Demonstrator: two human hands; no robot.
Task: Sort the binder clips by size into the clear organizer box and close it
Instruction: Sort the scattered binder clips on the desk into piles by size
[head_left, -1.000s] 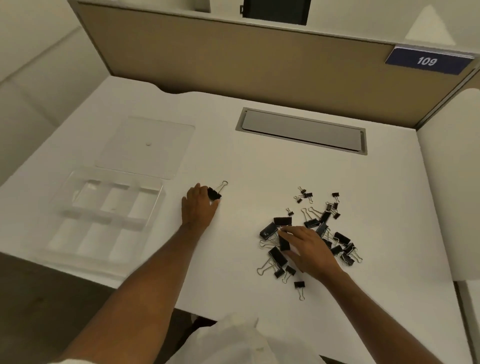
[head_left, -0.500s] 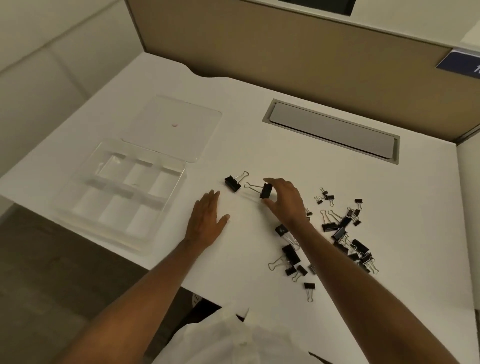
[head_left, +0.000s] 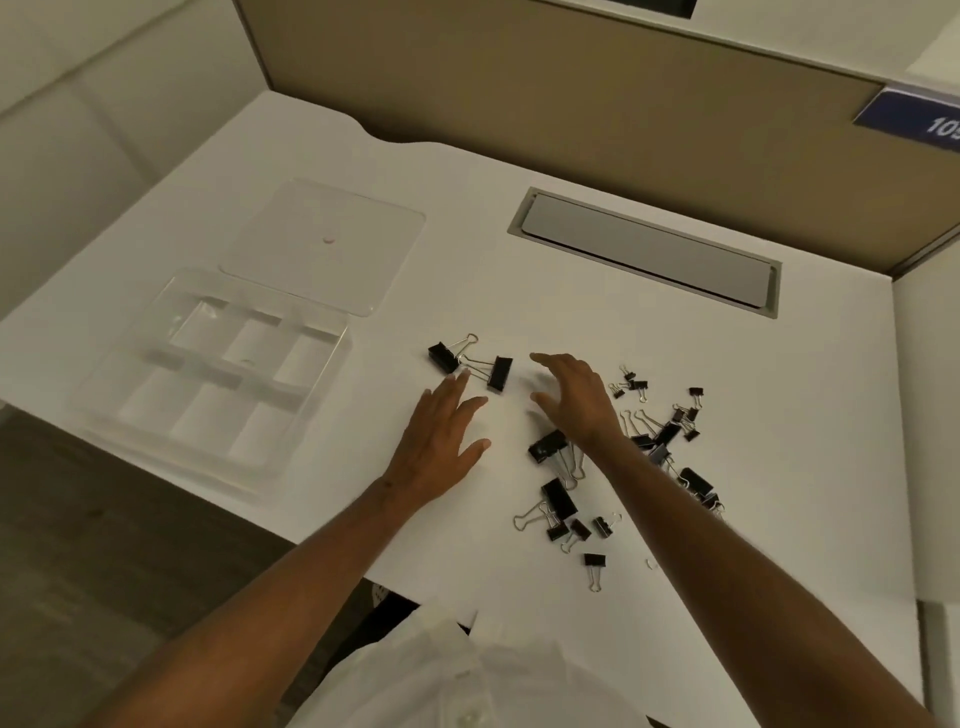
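While both hands hover low over it, the white tabletop (head_left: 649, 332) carries everything in view. Behind it runs a tan partition (head_left: 519, 93) with a blue number plate (head_left: 914, 117) at its right end, and a grey cable hatch (head_left: 644, 252) is set into the far part of the surface. At the left edge sits the clear box (head_left: 208, 379), its compartments showing nothing inside, with its lid (head_left: 332, 244) lying open and flat just behind it. Right of centre lies the pile of black clips (head_left: 660, 441), large and small mixed, reaching from beside the right wrist down toward the near edge; part of it is hidden under the right forearm. The left hand (head_left: 441, 441) lies palm down, fingers straight and a little spread, holding nothing, their tips just short of two large clips. The right hand (head_left: 571, 395) has its fingers loosely arched and parted, also holding nothing. Those two large clips (head_left: 470, 361) lie apart from the pile, between the box and the right hand, one's wire handle touching the other clip.
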